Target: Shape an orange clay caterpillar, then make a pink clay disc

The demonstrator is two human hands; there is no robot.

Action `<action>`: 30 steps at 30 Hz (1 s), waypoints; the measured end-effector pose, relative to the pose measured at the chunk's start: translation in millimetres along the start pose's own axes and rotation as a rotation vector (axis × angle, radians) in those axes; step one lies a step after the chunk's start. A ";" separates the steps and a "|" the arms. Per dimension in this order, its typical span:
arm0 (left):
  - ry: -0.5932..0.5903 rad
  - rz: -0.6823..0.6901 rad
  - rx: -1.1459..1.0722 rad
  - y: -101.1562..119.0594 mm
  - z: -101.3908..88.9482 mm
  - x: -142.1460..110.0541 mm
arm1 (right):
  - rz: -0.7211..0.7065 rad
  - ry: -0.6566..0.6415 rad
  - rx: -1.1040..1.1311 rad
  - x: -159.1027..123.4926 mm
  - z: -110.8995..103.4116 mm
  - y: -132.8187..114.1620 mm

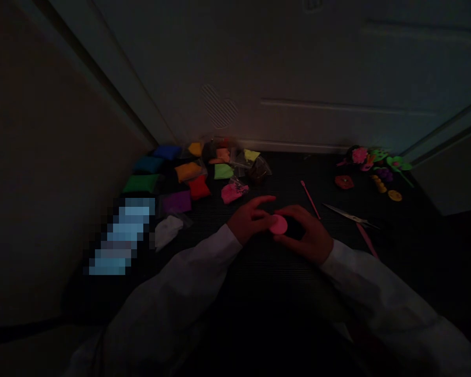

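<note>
A flat, round pink clay disc (279,225) is between my two hands over the dark table. My left hand (251,220) pinches its left edge with the thumb, and the index finger stretches out above it. My right hand (308,235) curves around the right side, with thumb and fingertips at the disc's rim. Beyond my hands lies an opened bag of pink clay (232,192). A thin pink modelling tool (311,200) rests past my right hand, and a pair of scissors (349,214) lies to its right. The light is very dim.
Packets of coloured clay, including red (199,187), purple (176,201) and green (142,184), cover the left side. White clay (168,232) lies near a pixelated lit screen (121,235). Small clay figures, among them a pink flower (359,154), sit at the far right. A pale panel (298,73) stands behind.
</note>
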State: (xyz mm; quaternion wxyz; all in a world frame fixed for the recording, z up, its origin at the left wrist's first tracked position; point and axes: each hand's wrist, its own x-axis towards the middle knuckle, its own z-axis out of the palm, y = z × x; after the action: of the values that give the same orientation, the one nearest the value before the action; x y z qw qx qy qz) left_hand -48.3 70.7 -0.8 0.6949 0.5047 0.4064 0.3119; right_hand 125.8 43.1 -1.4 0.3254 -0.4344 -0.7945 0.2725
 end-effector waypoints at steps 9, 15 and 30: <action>-0.029 0.002 0.004 -1.4 0.5 -1.1 | 0.019 -0.028 -0.060 -0.9 3.2 -0.1; -0.045 0.013 0.006 -4.5 -1.4 1.7 | 0.009 -0.036 -0.093 -2.4 5.2 2.0; 0.531 0.374 0.647 7.3 -35.4 1.4 | -0.055 -0.117 -0.327 -0.2 10.6 6.1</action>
State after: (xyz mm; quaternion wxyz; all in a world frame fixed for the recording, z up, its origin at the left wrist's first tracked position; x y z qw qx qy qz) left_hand -78.9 89.8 0.2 0.3049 0.6630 0.5489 0.4077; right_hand 121.0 44.2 -12.6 0.2110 -0.4432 -0.8573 0.1554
